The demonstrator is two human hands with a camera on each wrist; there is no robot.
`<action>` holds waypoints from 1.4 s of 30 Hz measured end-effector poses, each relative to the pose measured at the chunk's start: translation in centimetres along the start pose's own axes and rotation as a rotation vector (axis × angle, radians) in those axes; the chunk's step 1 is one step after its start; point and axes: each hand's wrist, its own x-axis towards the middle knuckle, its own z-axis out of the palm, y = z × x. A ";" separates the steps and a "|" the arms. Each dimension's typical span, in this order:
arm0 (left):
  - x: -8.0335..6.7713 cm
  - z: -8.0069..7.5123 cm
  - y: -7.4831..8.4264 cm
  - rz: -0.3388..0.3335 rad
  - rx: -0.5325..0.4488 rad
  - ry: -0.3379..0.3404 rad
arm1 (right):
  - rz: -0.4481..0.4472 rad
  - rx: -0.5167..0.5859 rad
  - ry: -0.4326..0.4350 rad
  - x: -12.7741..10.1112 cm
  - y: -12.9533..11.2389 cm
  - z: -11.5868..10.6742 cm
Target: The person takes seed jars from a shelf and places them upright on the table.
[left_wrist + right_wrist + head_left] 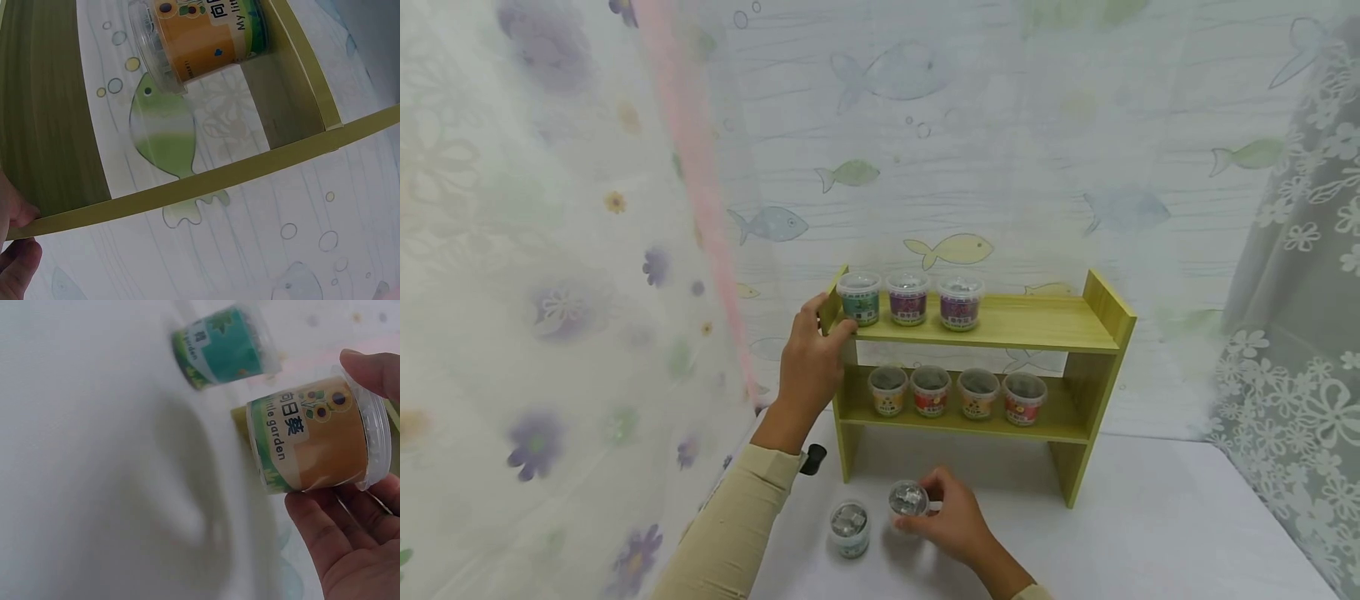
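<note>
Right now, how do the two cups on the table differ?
The orange-label cup is gripped by the right hand; the teal-label cup stands free to its left, untouched. Their labels differ in colour, orange against teal. Both are small clear plastic tubs with lids, standing before the shelf.

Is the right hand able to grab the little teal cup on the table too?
Probably not right now. The right hand already grips the orange cup, so its fingers are full. The teal cup stands close beside it, with nothing between them.
</note>
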 end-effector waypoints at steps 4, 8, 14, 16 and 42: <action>0.1 0.1 0.0 0.001 0.002 0.000 | 0.010 -0.005 0.002 0.0 0.3 0.5; 0.3 0.1 0.0 -0.004 0.001 0.002 | 0.019 0.011 -0.022 0.0 0.8 1.1; 0.2 0.0 0.0 0.000 -0.009 0.002 | 0.048 0.014 -0.054 -0.1 1.5 2.2; 0.1 0.0 -0.1 0.001 -0.012 0.004 | 0.054 0.017 -0.059 -0.2 1.6 2.5; -0.1 -0.1 0.0 -0.009 -0.015 0.007 | 0.072 -0.005 -0.088 -0.5 1.8 3.1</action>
